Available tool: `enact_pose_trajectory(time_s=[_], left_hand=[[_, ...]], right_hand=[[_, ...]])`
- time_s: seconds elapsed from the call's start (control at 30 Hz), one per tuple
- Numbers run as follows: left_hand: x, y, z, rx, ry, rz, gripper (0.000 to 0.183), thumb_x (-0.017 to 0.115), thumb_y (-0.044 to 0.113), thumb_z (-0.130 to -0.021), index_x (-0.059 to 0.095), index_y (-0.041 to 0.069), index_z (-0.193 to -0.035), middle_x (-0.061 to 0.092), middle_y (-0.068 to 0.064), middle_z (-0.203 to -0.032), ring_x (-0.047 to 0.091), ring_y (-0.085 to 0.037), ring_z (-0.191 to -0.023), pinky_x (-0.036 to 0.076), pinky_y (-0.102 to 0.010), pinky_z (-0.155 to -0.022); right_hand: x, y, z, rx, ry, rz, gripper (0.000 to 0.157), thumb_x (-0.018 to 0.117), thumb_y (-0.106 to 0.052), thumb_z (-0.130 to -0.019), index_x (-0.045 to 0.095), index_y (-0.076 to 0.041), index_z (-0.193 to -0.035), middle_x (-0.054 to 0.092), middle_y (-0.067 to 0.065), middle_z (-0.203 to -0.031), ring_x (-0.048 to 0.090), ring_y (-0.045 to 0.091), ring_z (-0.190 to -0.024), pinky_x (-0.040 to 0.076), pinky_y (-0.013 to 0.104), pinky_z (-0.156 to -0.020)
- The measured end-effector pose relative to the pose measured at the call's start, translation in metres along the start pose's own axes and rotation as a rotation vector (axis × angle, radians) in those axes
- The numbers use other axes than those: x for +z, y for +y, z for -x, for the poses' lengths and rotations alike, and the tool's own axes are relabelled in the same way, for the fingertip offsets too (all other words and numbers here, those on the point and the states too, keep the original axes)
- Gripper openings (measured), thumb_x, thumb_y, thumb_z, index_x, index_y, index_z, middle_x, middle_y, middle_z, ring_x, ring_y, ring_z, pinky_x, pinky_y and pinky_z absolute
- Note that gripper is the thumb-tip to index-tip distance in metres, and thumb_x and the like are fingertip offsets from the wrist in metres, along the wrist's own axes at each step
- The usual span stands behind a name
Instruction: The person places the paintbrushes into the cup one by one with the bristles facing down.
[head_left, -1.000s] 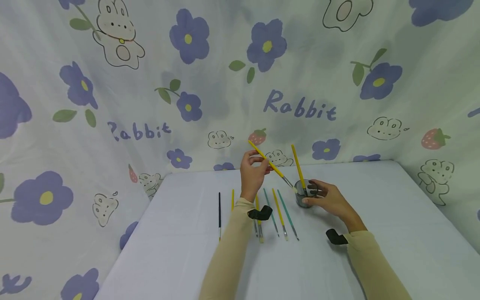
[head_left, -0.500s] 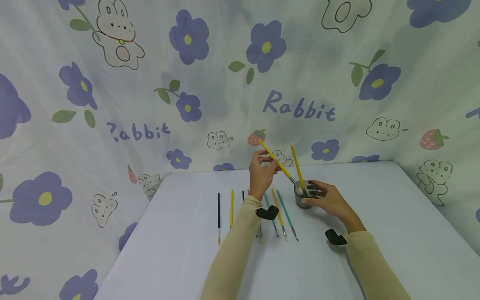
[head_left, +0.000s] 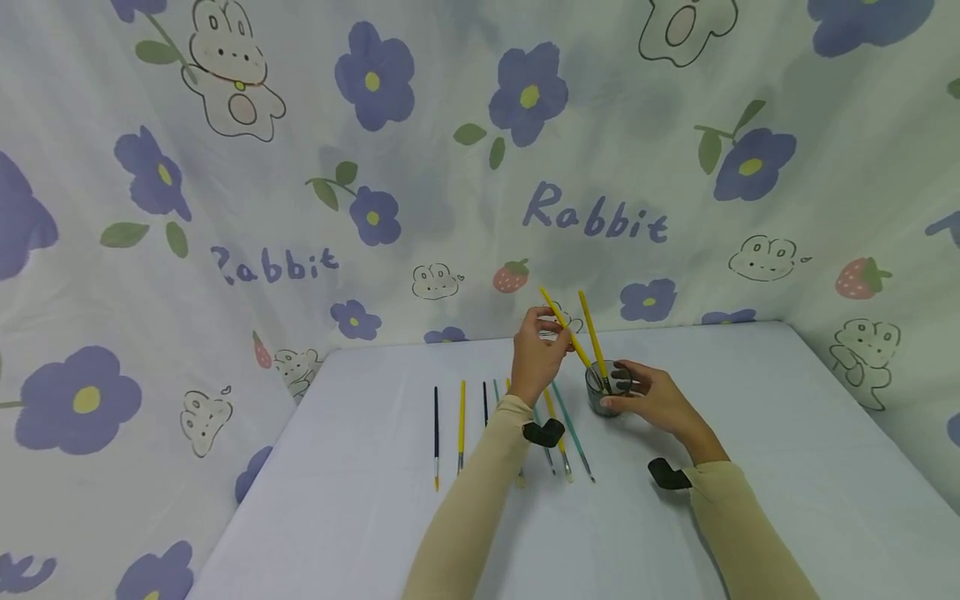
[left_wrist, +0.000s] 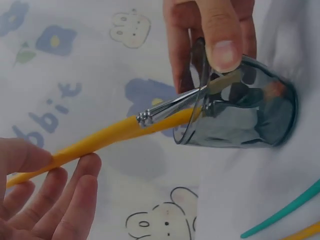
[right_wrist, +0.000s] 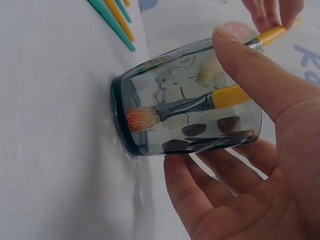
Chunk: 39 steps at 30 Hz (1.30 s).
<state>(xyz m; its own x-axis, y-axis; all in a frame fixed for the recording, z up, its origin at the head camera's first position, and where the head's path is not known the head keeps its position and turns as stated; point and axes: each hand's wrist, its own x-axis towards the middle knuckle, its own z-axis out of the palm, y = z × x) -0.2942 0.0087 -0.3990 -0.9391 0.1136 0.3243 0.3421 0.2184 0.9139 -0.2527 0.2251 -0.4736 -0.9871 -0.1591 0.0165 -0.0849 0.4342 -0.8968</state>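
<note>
My left hand (head_left: 537, 358) pinches a yellow paintbrush (left_wrist: 95, 141) by its handle, thumb against fingertips. The brush slants down to the right, and its pale bristles are inside the mouth of a smoky clear glass cup (left_wrist: 240, 130). Thumb and fingers of my right hand (head_left: 660, 404) grip the cup from the right side. A second yellow paintbrush (right_wrist: 185, 105) leans in the cup, its reddish-tipped bristles near the bottom. In the head view the cup stands on the white table (head_left: 337, 517).
Left of the cup lies a row of several paintbrushes, among them a black one (head_left: 437, 425), a yellow one (head_left: 462, 417) and a teal one (head_left: 573, 433). My left forearm covers part of the row. A patterned cloth (head_left: 450, 183) hangs behind the table.
My left hand has moved right and slightly down, bringing the brush's bristles from beside the cup's rim to inside it. The right hand stays on the cup.
</note>
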Motion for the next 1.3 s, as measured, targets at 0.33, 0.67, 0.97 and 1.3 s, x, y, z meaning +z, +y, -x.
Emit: enact_pose_trajectory(time_s=[0.33, 0.67, 0.97, 1.3], left_hand=[[0.009, -0.006, 0.004, 0.004, -0.058, -0.073, 0.041, 0.066, 0.018, -0.1, 0.053, 0.013, -0.139, 0.071, -0.007, -0.11, 0.079, -0.027, -0.086, 0.06, -0.033, -0.075], [0.012, -0.01, 0.007, -0.005, -0.085, -0.103, 0.041, 0.067, 0.017, -0.1, 0.054, 0.012, -0.138, 0.072, -0.006, -0.109, 0.078, -0.021, -0.084, 0.06, -0.032, -0.074], [0.015, -0.013, 0.009, -0.005, -0.091, -0.114, 0.037, 0.066, 0.015, -0.1, 0.056, 0.013, -0.136, 0.073, -0.007, -0.107, 0.079, -0.024, -0.083, 0.057, -0.027, -0.069], [0.004, -0.01, 0.013, 0.015, -0.075, -0.103, 0.036, 0.066, 0.016, -0.101, 0.056, 0.016, -0.136, 0.073, -0.01, -0.11, 0.079, -0.03, -0.088, 0.052, -0.023, -0.066]], right_hand=[[0.001, 0.002, -0.001, -0.008, -0.005, -0.004, 0.094, 0.084, -0.039, -0.087, 0.036, -0.002, -0.159, 0.046, 0.026, -0.157, 0.048, 0.051, -0.142, 0.046, 0.06, -0.112], [0.001, 0.002, -0.002, -0.021, -0.008, -0.011, 0.092, 0.083, -0.038, -0.088, 0.036, -0.002, -0.159, 0.046, 0.026, -0.158, 0.048, 0.051, -0.142, 0.045, 0.061, -0.112], [0.001, -0.001, 0.0, -0.024, -0.006, -0.003, 0.091, 0.083, -0.036, -0.088, 0.037, -0.001, -0.158, 0.046, 0.027, -0.157, 0.05, 0.051, -0.14, 0.047, 0.06, -0.111], [0.0, -0.006, 0.002, -0.013, -0.009, 0.001, 0.093, 0.083, -0.037, -0.089, 0.035, 0.0, -0.159, 0.047, 0.028, -0.156, 0.05, 0.051, -0.141, 0.047, 0.06, -0.111]])
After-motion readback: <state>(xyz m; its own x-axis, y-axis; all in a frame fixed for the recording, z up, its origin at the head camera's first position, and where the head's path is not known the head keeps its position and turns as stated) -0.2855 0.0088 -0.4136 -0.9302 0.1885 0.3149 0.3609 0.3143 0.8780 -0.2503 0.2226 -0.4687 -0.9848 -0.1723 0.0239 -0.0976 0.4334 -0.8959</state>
